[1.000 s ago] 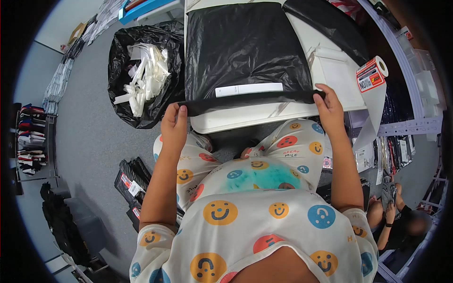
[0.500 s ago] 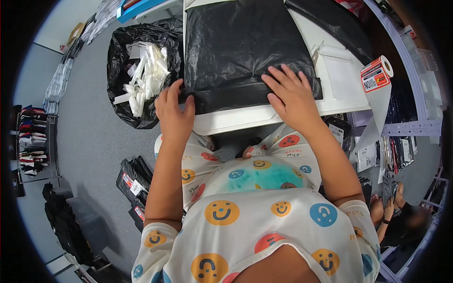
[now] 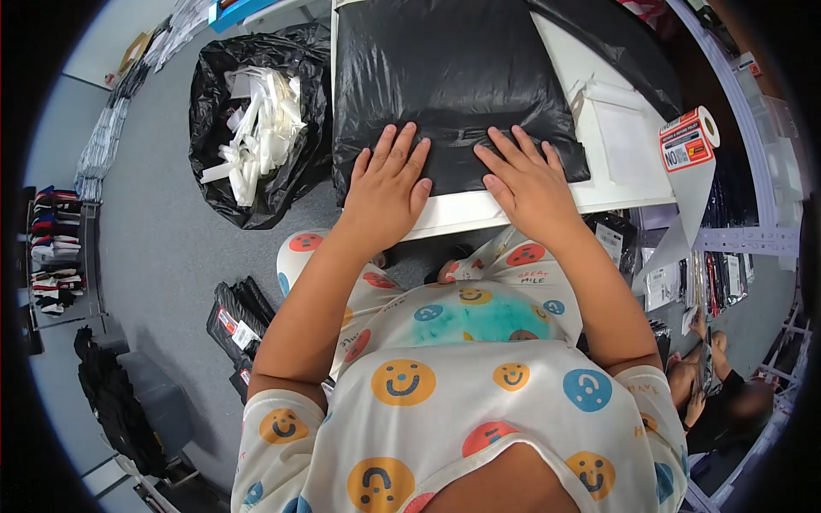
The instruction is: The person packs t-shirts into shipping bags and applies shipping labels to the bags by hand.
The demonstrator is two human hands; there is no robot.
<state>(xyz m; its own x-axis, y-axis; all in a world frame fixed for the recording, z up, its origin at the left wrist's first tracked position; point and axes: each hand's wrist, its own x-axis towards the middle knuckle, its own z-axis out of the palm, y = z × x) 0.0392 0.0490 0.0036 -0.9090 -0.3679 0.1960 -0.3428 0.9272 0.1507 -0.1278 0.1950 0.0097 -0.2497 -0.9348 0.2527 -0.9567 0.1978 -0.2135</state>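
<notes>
A black plastic mailing bag [image 3: 445, 77] lies flat on the white table [image 3: 629, 184], its folded edge towards me. My left hand [image 3: 382, 190] rests on the left part of that near edge, fingers stretched out and palm down. On the right part of the same edge my right hand [image 3: 532, 184] lies flat, its fingers spread. Neither hand grips anything. What is inside the bag is hidden.
A black bin bag [image 3: 209, 162] with white strips [image 3: 261, 137] stands left of the table. A label roll [image 3: 688, 141] sits at the right, its strip hanging down. Wrapped packages [image 3: 235, 321] lie on the floor. Another person [image 3: 727, 406] sits at the lower right.
My left hand has moved right, from beside the bag's left corner onto its near edge, and flattened there. My right hand has stayed nearly in place.
</notes>
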